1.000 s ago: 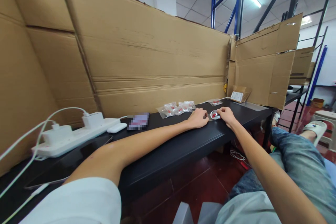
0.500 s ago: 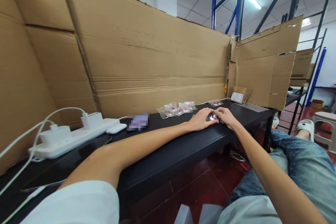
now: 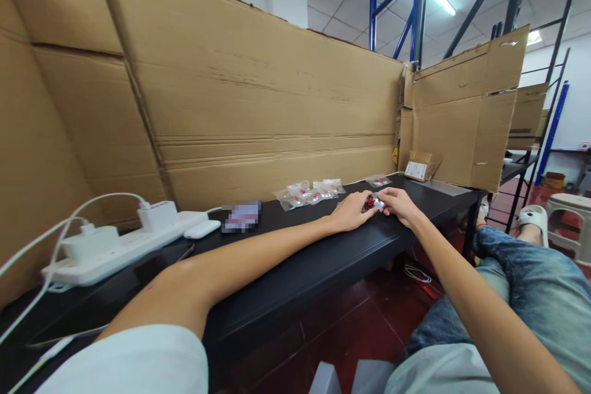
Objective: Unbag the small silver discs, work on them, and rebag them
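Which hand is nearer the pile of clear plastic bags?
Left. The left hand is just in front of the pile, near its right end; the right hand is farther right.

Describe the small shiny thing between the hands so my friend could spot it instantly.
Find the tall cardboard wall, then the black table along its foot. Over the table's right half, between the left hand and the right hand, is a small red-and-silver item. Unlike the clear packets lying near the wall, it is being held.
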Tool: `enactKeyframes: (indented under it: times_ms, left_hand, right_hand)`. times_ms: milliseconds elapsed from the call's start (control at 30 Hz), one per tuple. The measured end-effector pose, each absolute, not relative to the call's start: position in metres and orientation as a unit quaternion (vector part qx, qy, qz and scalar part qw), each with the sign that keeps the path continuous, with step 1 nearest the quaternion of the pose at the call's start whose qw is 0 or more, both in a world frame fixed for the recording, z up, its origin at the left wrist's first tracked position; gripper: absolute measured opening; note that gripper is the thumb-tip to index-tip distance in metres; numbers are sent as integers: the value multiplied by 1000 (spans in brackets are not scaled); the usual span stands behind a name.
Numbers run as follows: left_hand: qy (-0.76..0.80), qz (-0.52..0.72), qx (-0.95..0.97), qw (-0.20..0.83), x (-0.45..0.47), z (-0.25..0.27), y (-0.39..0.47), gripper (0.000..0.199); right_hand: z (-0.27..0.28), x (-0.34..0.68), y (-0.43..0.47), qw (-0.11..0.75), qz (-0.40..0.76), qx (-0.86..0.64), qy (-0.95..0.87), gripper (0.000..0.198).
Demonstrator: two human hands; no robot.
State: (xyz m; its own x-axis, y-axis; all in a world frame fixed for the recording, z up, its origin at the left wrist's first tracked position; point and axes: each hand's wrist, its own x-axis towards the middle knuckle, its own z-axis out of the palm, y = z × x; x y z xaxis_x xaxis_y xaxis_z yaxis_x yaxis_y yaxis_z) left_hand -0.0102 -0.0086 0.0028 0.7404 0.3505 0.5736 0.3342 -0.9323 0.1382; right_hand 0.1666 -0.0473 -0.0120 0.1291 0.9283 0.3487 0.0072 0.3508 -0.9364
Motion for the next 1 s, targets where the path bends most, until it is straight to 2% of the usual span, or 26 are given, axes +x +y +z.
enactKeyframes:
  times_ms: [133, 433, 500, 600, 700, 867, 1000]
  left_hand:
    - [153, 322, 934, 4, -11, 3, -7, 37]
    - [169, 340, 925, 18, -14, 3, -6, 27]
    - [176, 344, 922, 11, -14, 4, -6, 19]
    - [170, 332, 928, -8, -13, 3, -6, 17]
    - [157, 301, 940, -15, -12, 1, -2, 27]
    - [160, 277, 947, -33, -9, -3, 4, 37]
    - [184, 264, 945, -57, -9, -3, 2, 40]
  right_hand:
    - [-14, 168, -46, 604, 384, -416, -561, 37]
    - [-16, 168, -44, 648, 363, -414, -527, 39]
    - [-17, 172, -40, 672, 327, -446, -493, 35]
    - [-20, 181, -34, 688, 169, -581, -402, 21]
    - [-20, 186, -31, 636, 40, -688, -347, 10]
    - [-19, 185, -29, 521, 21, -740, -425, 10]
    - [-17, 182, -31, 494, -53, -740, -453, 17]
